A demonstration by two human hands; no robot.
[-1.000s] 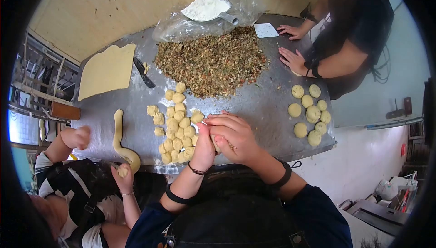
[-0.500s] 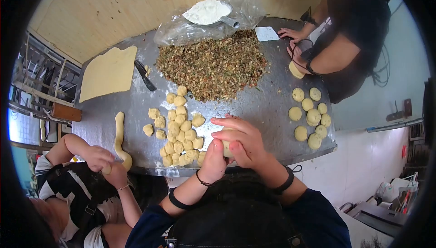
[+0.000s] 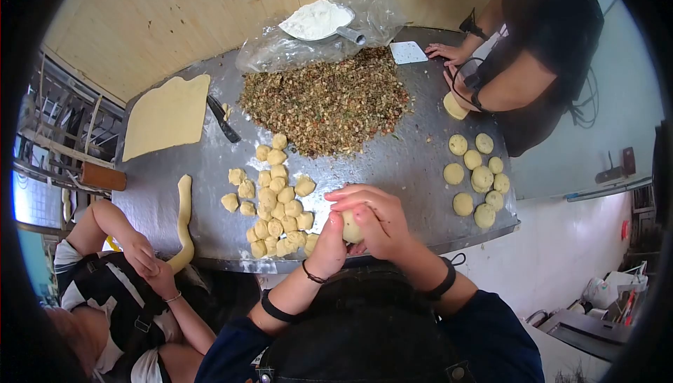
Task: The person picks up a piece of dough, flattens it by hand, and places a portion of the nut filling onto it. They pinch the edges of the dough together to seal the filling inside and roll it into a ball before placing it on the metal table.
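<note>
Right at the near edge of the steel table (image 3: 392, 166), both of the wearer's hands are closed around one dough ball (image 3: 350, 229). The right hand (image 3: 375, 218) curls over its top and right side, fingers wrapped tight, while the left hand (image 3: 328, 246) presses in from the left, fingers pinching against the dough. The ball sits between them, lifted just above the table's near rim.

Just left of those hands lies a heap of cut dough pieces (image 3: 273, 201), pale and lumpy, running away from the near edge toward the middle. Further left, a long dough rope (image 3: 184, 215) stretches along the table, its near end hanging over the edge where a second person's hands (image 3: 151, 264) meet it at the lower left.

Over on the right side, a cluster of filled, rounded dough balls (image 3: 477, 173) sits close to the table's right edge.

Mid-table, a big mound of chopped nut-and-herb filling (image 3: 326, 99) spreads wide. To its left, a dark-handled knife (image 3: 223, 120) lies beside a flat rolled dough sheet (image 3: 167, 113).

At the far side, a metal scoop of flour (image 3: 319, 18) rests on a clear plastic bag (image 3: 382, 15). Far right, a third person in black holds a flattened dough disc (image 3: 454, 106) at the table's edge, with a white scraper card (image 3: 408, 51) just beyond.
</note>
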